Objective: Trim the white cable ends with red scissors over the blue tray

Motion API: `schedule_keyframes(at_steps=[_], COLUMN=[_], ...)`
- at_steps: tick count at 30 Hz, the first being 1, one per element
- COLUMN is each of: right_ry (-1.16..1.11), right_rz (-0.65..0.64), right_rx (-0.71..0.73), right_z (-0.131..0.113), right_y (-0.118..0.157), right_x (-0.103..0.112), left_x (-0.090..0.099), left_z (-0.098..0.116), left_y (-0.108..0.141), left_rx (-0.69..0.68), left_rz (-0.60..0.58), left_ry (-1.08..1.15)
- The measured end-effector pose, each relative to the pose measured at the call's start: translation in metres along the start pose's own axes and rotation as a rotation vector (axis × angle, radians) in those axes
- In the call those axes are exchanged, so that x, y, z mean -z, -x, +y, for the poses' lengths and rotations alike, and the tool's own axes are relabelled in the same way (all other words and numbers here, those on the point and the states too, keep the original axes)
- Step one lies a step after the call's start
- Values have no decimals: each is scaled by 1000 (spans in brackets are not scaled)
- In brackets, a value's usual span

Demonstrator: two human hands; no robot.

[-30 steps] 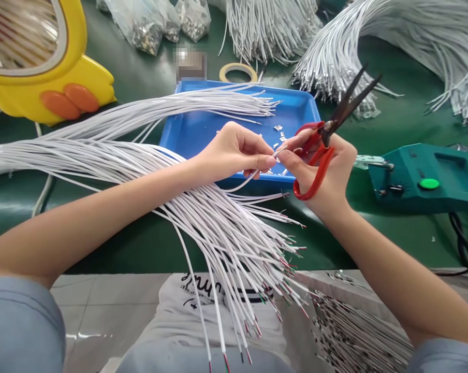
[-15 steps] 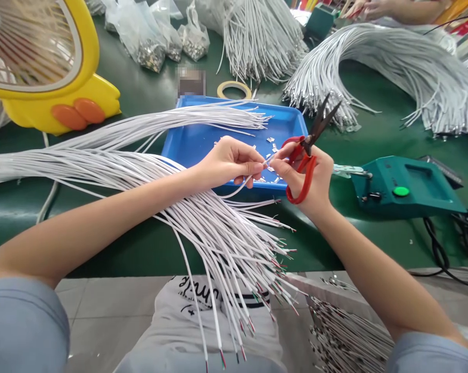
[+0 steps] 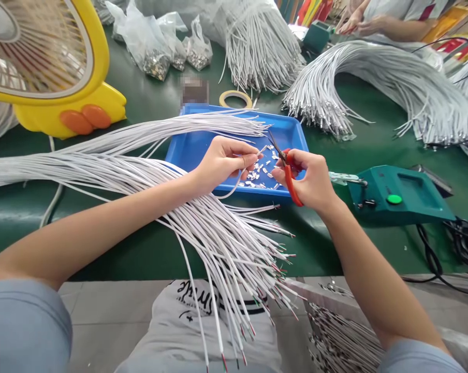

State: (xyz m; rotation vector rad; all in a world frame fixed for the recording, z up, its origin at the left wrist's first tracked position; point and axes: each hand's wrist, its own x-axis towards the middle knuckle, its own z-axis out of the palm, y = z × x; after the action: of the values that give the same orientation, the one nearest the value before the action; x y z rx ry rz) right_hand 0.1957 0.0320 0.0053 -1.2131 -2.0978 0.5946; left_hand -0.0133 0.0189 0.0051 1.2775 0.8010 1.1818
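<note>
Over the blue tray (image 3: 296, 135), my left hand (image 3: 232, 160) pinches a single white cable (image 3: 237, 185) close to its end, which pokes out past the fingertips. My right hand (image 3: 309, 176) grips red-handled scissors (image 3: 292, 184), their dark blades pointing up and left, just right of the cable end. Small white pieces (image 3: 255, 176) lie scattered in the tray. A thick bundle of white cables (image 3: 203, 217) passes under my left forearm, its ends showing red and green wires. A second bundle (image 3: 172, 127) rests across the tray's back part.
A yellow fan (image 3: 98, 67) stands at the left. Behind are bags of metal parts (image 3: 156, 62), yellow tape (image 3: 236, 99) and more cable bundles (image 3: 265, 46). At the right sits a green machine (image 3: 405, 194) with black cords. Another person's hands (image 3: 364, 25) show at the back.
My right hand has drawn back from the cable end, and the scissors have turned from pointing up and right to pointing up and left. My left hand still holds the cable.
</note>
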Motion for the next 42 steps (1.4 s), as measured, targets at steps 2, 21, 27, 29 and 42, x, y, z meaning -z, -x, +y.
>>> schedule_keyframes(at_steps=[2,21,27,29,42], right_ry=[18,65,-47,-113,-594], right_rz=[-35,-126,-127,-54,252], right_rx=[24,63,55,42,-55], right_z=[1,-10,-12,-13,-24], right_y=[1,2,3,3,8], right_x=[1,0,-4,-9,-14], left_x=[0,-3,-3,-4,-6], left_z=[0,4,4,3,2], left_y=[0,1,1,2,4], left_rx=[-21,-20,-50,-78,-125], left_rz=[0,-74,-77,-69,-73], left_ry=[-11,-131,-148,-149,-201])
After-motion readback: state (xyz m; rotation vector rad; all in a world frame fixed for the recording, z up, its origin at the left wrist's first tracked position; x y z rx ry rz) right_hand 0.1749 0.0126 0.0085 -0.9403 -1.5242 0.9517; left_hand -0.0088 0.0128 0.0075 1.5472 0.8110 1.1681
